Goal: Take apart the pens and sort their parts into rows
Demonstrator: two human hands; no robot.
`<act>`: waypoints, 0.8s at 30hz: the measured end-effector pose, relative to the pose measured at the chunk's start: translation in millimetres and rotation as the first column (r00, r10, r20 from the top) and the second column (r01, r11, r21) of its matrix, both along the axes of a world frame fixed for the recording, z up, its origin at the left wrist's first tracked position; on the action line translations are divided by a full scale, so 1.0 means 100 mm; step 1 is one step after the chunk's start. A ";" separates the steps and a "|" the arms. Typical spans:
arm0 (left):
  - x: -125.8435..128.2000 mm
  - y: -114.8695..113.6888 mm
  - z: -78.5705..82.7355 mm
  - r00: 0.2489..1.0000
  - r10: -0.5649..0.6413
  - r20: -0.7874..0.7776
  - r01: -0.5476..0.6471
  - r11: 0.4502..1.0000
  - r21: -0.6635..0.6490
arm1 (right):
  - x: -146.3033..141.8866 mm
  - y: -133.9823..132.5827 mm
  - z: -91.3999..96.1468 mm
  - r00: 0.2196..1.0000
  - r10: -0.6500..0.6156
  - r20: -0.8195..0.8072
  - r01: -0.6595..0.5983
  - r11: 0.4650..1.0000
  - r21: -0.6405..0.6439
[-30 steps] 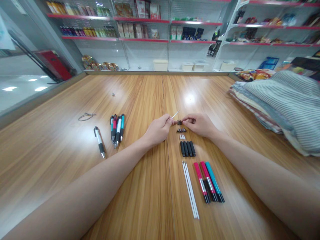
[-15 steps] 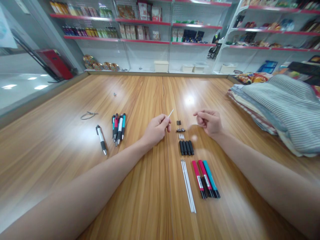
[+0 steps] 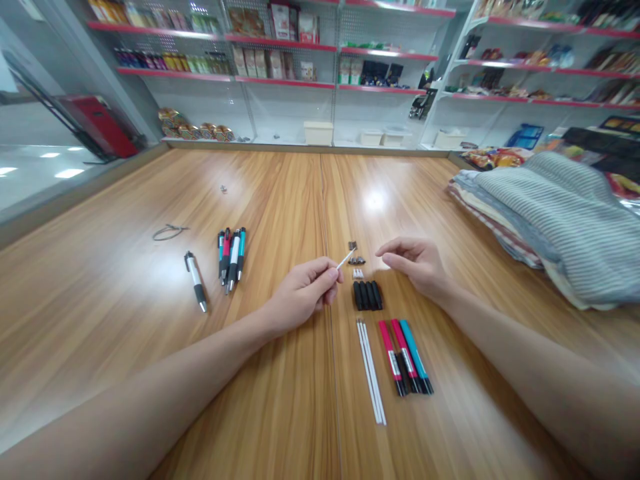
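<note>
A thin white pen refill [image 3: 346,259] is pinched in my left hand [image 3: 304,291], its tip slanting up and right over the small parts. My right hand [image 3: 419,268] hovers to their right, thumb and fingers slightly apart, with nothing visible in it. Between the hands lie small dark parts [image 3: 353,245], silver pen tips [image 3: 357,261], small white pieces [image 3: 358,273] and a row of black rubber grips [image 3: 367,295]. Closer to me are white refills [image 3: 371,373] side by side, then pink pen barrels [image 3: 393,350] and a teal pen barrel [image 3: 415,350], all with black ends.
Left of my left hand are a white-and-black pen [image 3: 195,280] and a cluster of assembled pens [image 3: 233,259]. A looped grey cord [image 3: 170,232] and a tiny object [image 3: 223,189] lie beyond. Folded striped cloth [image 3: 545,213] fills the right side; stocked shelves [image 3: 285,47] stand behind.
My left hand has come nearer to me, bringing the refill's tip over the small parts. My right hand has lowered slightly, and its curled fingers have loosened. The view has shifted slightly.
</note>
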State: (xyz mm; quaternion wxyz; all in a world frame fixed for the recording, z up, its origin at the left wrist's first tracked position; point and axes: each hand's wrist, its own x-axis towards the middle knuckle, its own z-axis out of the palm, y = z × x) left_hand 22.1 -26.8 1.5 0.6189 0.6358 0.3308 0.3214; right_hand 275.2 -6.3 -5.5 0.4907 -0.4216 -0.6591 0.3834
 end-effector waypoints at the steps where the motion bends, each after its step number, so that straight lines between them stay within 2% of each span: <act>1: 0.00 0.02 0.01 1.000 -0.018 -0.015 0.019 1.000 0.009 | -0.04 -0.02 0.02 0.999 0.004 0.040 -0.004 1.000 0.009; 5: 0.01 0.02 0.01 0.986 -0.074 -0.149 0.099 0.981 0.167 | -0.16 -0.09 0.08 0.992 0.110 0.063 -0.110 0.994 -0.003; 8: 0.02 -0.01 0.02 0.959 -0.055 -0.279 0.146 0.938 0.316 | -0.21 -0.15 0.12 0.984 0.162 0.073 -0.164 0.986 0.024; 11: 0.03 -0.03 0.04 0.933 -0.032 -0.357 0.187 0.893 0.409 | -0.23 -0.18 0.14 0.979 0.161 0.126 -0.169 0.984 0.059; 13: 0.03 -0.03 0.04 0.928 -0.024 -0.373 0.194 0.885 0.424 | -0.25 -0.19 0.14 0.974 0.126 0.186 -0.143 0.986 0.083; 18: 0.03 -0.02 0.03 0.931 0.010 -0.365 0.147 0.904 0.402 | -0.28 -0.19 0.12 0.954 -0.006 0.300 -0.042 0.987 0.156; 24: 0.04 -0.01 0.00 0.948 0.038 -0.317 0.082 0.930 0.358 | -0.21 -0.10 0.09 0.985 -0.121 0.126 0.105 0.987 0.124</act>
